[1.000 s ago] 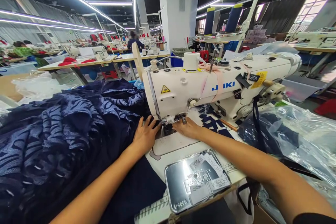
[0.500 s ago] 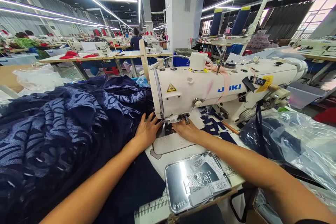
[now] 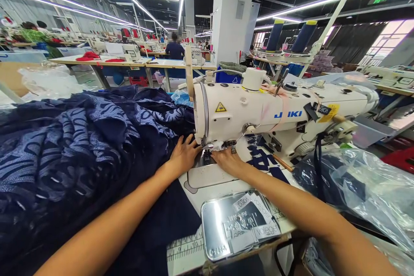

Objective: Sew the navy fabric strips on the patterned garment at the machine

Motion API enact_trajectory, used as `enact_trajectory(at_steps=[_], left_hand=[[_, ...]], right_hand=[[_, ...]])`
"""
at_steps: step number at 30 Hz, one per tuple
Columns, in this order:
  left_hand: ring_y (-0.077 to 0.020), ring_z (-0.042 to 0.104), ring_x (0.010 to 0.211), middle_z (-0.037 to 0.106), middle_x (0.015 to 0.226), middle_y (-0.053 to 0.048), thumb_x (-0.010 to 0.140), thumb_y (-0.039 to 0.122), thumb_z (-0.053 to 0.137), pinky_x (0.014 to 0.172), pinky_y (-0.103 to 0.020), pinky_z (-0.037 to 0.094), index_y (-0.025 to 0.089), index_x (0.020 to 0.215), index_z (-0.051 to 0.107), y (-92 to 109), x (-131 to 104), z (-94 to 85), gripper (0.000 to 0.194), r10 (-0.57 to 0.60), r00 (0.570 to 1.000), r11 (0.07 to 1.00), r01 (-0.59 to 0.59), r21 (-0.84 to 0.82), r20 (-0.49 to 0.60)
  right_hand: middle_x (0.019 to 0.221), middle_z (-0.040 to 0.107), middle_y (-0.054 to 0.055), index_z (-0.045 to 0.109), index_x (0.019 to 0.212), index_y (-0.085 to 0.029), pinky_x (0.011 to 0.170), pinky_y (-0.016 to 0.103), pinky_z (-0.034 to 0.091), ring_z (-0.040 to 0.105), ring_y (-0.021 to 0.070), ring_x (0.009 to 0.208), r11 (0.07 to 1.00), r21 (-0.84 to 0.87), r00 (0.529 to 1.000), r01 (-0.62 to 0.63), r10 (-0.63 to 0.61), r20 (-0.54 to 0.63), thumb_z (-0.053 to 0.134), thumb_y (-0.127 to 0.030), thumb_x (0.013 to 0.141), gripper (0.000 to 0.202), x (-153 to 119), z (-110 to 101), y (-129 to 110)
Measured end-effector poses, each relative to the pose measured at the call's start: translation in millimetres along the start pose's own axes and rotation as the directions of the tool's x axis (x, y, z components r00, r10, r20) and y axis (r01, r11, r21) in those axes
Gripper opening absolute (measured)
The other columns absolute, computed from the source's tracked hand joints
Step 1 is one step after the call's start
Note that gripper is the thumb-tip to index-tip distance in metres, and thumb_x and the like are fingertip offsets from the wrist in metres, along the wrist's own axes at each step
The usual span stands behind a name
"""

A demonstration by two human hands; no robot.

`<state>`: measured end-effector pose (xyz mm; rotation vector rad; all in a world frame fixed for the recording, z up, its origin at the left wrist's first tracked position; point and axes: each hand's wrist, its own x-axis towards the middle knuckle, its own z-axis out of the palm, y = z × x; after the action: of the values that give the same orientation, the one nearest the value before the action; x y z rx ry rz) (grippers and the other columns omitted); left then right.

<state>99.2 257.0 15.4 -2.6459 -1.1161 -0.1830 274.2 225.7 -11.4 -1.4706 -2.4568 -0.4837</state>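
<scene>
My left hand (image 3: 183, 156) lies beside the needle area of a white sewing machine (image 3: 233, 110), fingers spread and pressed down at the edge of a dark navy fabric (image 3: 152, 207). From the other side, my right hand (image 3: 230, 161) reaches in under the machine head. Its fingers are close together, with their tips by the presser foot (image 3: 207, 157); whatever they pinch is hidden. A big heap of navy garments with lighter blue patterns (image 3: 97, 116) fills the left side. In front of the machine bed sits a shiny metal tin lid (image 3: 213, 224) bearing printed labels (image 3: 267, 229).
Small navy fabric pieces (image 3: 260, 159) lie behind my right hand. A clear plastic bag (image 3: 371, 185) with dark contents is at the right. A ruler strip (image 3: 184, 246) runs along the front table edge. Thread cones (image 3: 304, 36) stand behind the machine. A person (image 3: 174, 49) is farther back.
The view has tilted and shifted slightly, so the machine appears a little lower and farther right. Both hands stay by the presser foot, with my left fingers still spread.
</scene>
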Motion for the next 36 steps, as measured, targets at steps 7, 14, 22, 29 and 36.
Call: enact_trajectory(at_steps=[7, 14, 22, 29, 36], left_hand=[[-0.0274, 0.047, 0.107, 0.061, 0.101, -0.008, 0.072, 0.003, 0.04, 0.092, -0.047, 0.036, 0.02, 0.101, 0.061, -0.8, -1.7, 2.6, 0.04, 0.008, 0.999, 1.0, -0.008, -0.01, -0.034], [-0.0255, 0.05, 0.104, 0.062, 0.094, -0.009, 0.073, 0.001, 0.04, 0.093, -0.045, 0.038, 0.02, 0.1, 0.061, -1.7, -4.0, 3.2, 0.04, 0.047, 0.997, 0.998, -0.049, -0.028, -0.062], [-0.0253, 0.049, 0.103, 0.059, 0.103, -0.008, 0.073, 0.001, 0.039, 0.093, -0.044, 0.037, 0.018, 0.102, 0.06, -2.5, -3.4, 8.9, 0.039, 0.032, 0.997, 0.997, -0.036, -0.063, -0.076], [-0.0252, 0.049, 0.101, 0.058, 0.095, -0.011, 0.078, 0.008, 0.042, 0.088, -0.04, 0.038, 0.015, 0.094, 0.058, -0.9, -2.6, 5.4, 0.025, -0.034, 0.998, 0.997, 0.03, -0.068, -0.058], [-0.022, 0.057, 0.079, 0.058, 0.078, -0.009, 0.087, 0.028, 0.039, 0.073, -0.033, 0.043, 0.011, 0.084, 0.058, -16.8, 5.9, 0.6, 0.026, -0.393, 0.918, 0.91, 0.395, -0.123, 0.041]], right_hand=[[0.077, 0.065, 0.01, 0.063, 0.095, -0.015, 0.065, 0.03, 0.045, 0.059, 0.0217, 0.075, 1.0, -0.01, 1.0, -0.004, 0.003, -0.01, 0.036, -0.022, 0.089, 0.028, 3.1, 9.2, 5.8], [0.079, 0.064, 0.008, 0.064, 0.089, -0.016, 0.073, 0.032, 0.042, 0.058, 0.0215, 0.08, 0.993, 0.03, 0.991, 0.113, -0.111, -0.076, 0.034, -0.019, 0.089, 0.03, 2.2, 4.2, 19.2], [0.079, 0.064, 0.008, 0.065, 0.086, -0.014, 0.072, 0.031, 0.041, 0.056, 0.0194, 0.076, 0.996, 0.03, 0.994, 0.086, -0.084, -0.063, 0.036, -0.017, 0.089, 0.029, -3.6, -7.0, 20.6], [0.073, 0.064, 0.007, 0.065, 0.073, -0.015, 0.07, 0.029, 0.042, 0.057, 0.0188, 0.074, 0.999, 0.014, 0.999, 0.036, -0.036, -0.024, 0.04, -0.017, 0.086, 0.029, 0.7, -1.9, 22.8], [0.085, 0.066, 0.011, 0.066, 0.084, -0.013, 0.077, 0.034, 0.044, 0.059, 0.0221, 0.083, 0.997, 0.053, 0.99, -0.059, 0.052, 0.131, 0.038, -0.018, 0.085, 0.028, 3.4, 19.0, 25.3]])
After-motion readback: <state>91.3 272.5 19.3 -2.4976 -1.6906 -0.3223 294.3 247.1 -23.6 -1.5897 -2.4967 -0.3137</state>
